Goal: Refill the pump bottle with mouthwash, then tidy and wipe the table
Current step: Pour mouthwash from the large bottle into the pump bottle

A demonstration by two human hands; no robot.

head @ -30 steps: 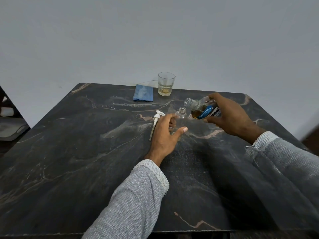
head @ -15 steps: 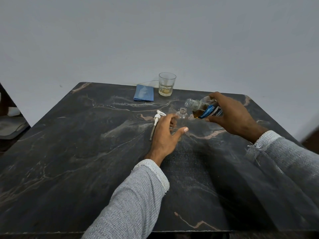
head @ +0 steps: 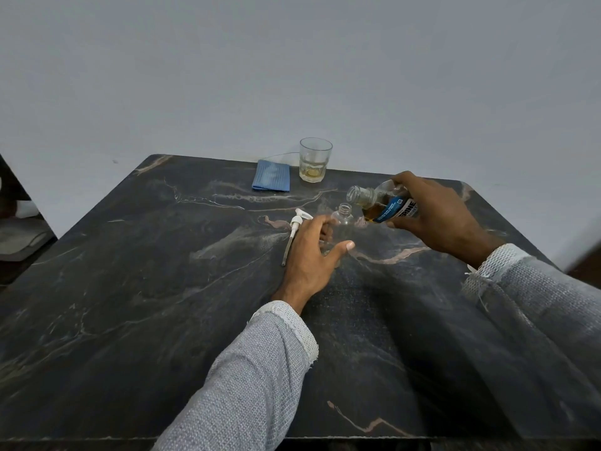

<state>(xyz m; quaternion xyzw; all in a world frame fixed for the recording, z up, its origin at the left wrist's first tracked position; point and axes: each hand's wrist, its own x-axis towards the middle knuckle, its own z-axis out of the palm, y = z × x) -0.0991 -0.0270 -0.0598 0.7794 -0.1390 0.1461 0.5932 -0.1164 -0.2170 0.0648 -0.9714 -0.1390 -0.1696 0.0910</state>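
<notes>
A small clear pump bottle (head: pixel 344 218) stands upright and uncapped on the dark marble table (head: pixel 162 288). My left hand (head: pixel 312 252) grips its lower body, fingers and thumb curled round it. My right hand (head: pixel 435 216) holds the mouthwash bottle (head: pixel 380 203), blue-labelled with amber liquid, tilted nearly flat with its open mouth just above and right of the pump bottle's neck. The white pump head (head: pixel 294 231) with its long tube lies on the table just left of my left hand.
A folded blue cloth (head: pixel 271 179) lies near the table's far edge. A glass tumbler (head: pixel 314 160) with a little yellowish liquid stands right of it. A pale wall rises behind the table.
The mouthwash bottle has shifted slightly right and stays tilted over the pump bottle. My left hand has not moved.
</notes>
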